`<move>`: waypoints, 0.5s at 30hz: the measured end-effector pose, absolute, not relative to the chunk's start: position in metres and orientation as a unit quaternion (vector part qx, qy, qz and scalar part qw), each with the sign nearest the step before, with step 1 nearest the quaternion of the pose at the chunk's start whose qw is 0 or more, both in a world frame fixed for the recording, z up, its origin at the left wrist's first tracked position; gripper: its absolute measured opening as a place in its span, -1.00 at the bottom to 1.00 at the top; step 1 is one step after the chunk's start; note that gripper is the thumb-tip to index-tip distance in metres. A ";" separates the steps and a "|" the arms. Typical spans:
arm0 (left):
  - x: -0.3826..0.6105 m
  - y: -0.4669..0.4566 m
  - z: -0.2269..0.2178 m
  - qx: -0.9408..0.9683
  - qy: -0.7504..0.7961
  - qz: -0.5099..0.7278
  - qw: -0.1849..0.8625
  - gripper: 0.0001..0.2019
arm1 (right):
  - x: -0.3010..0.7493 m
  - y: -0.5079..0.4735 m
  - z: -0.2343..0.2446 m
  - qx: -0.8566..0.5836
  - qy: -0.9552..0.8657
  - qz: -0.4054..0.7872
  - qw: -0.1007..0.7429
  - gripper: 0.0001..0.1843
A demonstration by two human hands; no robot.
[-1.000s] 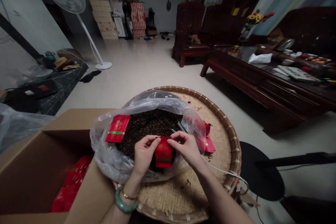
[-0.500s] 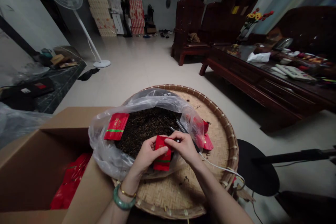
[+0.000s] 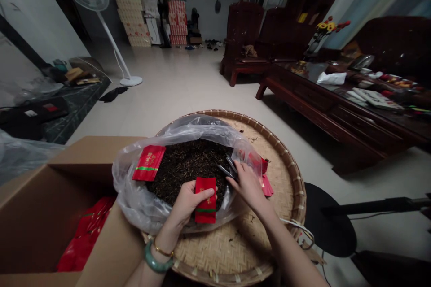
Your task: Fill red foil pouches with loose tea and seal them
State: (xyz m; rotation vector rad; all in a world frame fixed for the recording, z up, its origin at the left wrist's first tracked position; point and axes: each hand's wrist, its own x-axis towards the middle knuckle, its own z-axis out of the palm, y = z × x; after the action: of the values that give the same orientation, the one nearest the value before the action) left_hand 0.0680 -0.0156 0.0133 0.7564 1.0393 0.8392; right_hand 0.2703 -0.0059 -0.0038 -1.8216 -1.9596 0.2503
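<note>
My left hand (image 3: 188,199) pinches a small red tea packet (image 3: 205,208) with gold lettering and a green stripe, thumb across its front. The packet is upright above the near edge of a clear plastic bag (image 3: 131,202). Dark, twisted dry tea leaves (image 3: 188,161) fill the open bag. Over the bag's right side, my right hand (image 3: 247,184) is closed round a dark corded hand sealer (image 3: 230,168); its two narrow jaws point left, apart at the tips. A stack of flat red packets (image 3: 148,163) lies on the leaves at the left.
A round woven bamboo tray (image 3: 229,251) carries the bag. More red packets (image 3: 266,184) lie on its right side. To the left, an open cardboard box (image 3: 111,237) holds several red packets (image 3: 85,233). A white cord (image 3: 296,223) crosses the tray's right rim.
My right hand has let go of the packet's top and moved right onto the hand sealer. My left hand keeps the packet, now slightly lower.
</note>
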 end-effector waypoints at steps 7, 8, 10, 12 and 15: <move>0.063 -0.016 0.016 0.370 0.465 0.376 0.711 -0.63 | 0.281 0.001 0.003 -0.628 -0.677 0.212 0.320 -0.53; 0.062 -0.015 0.016 0.378 0.466 0.374 0.707 -0.63 | 0.283 0.000 0.010 -0.617 -0.667 0.251 0.334 -0.54; 0.060 -0.014 0.016 0.396 0.468 0.370 0.698 -0.64 | 0.288 -0.006 0.027 -0.583 -0.660 0.341 0.328 -0.54; 0.059 -0.013 0.016 0.417 0.468 0.363 0.689 -0.64 | 0.289 -0.012 0.045 -0.547 -0.680 0.392 0.291 -0.55; 0.062 -0.012 0.018 0.446 0.468 0.341 0.682 -0.66 | 0.283 -0.020 0.068 -0.505 -0.738 0.379 0.239 -0.52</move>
State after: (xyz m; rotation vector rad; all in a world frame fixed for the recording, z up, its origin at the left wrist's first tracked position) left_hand 0.0617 -0.0118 0.0180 1.0014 1.0489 0.7658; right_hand 0.2829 -0.0198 0.0676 -1.3817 -2.0205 1.0384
